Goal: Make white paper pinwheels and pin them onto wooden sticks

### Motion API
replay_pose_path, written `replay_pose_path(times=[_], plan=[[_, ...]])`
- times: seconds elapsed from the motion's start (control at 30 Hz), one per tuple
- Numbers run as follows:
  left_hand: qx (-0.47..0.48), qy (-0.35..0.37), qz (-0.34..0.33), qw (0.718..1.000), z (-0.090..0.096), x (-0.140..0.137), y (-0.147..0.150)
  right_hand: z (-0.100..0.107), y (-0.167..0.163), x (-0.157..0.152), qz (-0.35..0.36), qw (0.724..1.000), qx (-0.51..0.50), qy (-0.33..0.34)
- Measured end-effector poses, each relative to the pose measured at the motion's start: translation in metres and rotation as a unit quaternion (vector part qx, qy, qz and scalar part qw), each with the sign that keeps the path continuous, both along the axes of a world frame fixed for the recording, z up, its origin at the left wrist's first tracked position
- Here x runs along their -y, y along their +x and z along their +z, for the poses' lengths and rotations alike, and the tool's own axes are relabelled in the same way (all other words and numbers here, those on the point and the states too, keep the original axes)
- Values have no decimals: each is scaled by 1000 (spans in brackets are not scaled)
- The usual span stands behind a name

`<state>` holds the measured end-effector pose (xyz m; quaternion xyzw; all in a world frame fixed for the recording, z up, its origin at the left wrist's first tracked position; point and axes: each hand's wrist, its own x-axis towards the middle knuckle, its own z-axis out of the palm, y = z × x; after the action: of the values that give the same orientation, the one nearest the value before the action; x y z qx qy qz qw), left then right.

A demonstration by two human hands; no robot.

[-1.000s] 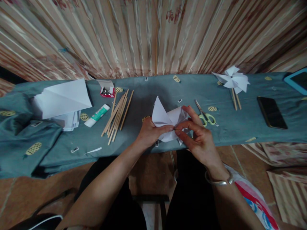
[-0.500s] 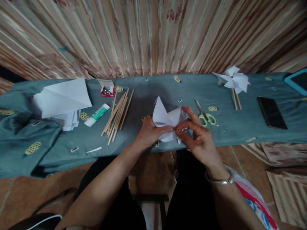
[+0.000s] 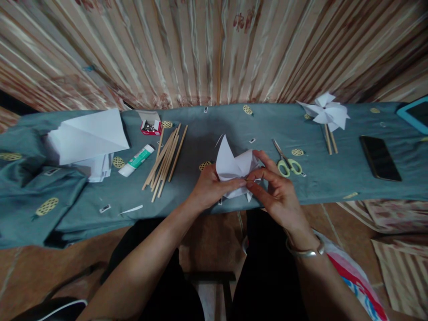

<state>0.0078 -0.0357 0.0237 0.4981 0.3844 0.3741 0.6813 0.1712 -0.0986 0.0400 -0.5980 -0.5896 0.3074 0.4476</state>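
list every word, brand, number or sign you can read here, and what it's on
No text is legible.
Glue stick: marks on the green label, too small to read.
Printed patches on the tablecloth: too small to read.
Bag: blue marks, partly cut off, unreadable.

Looks like a home: pleated, patterned curtain behind, pineapple-print cloth-draped counter, brown tiled floor below.

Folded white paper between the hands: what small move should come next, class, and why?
Probably a firm press at the middle of the folded white paper: the thumb of the left hand lies there, and the right hand pinches close beside it.
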Motion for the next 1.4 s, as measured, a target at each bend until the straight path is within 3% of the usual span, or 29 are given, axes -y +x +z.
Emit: replay_pose_path(times=[0.67,0.93,1.13,1.4], plan=[[25,-31,10,999,1,1,-1,-9,-12,4,-72,993,-94,-16],[8,-14,14,1000,-1,0,-3,-23,-11,3,-109,991,-72,13],[8,-7,24,1000,-2,0,-3,-24,-12,-4,-97,986,-137,2],[-3,-3,36,999,-2,1,-3,-5,-19,-6,-85,949,-288,-100]])
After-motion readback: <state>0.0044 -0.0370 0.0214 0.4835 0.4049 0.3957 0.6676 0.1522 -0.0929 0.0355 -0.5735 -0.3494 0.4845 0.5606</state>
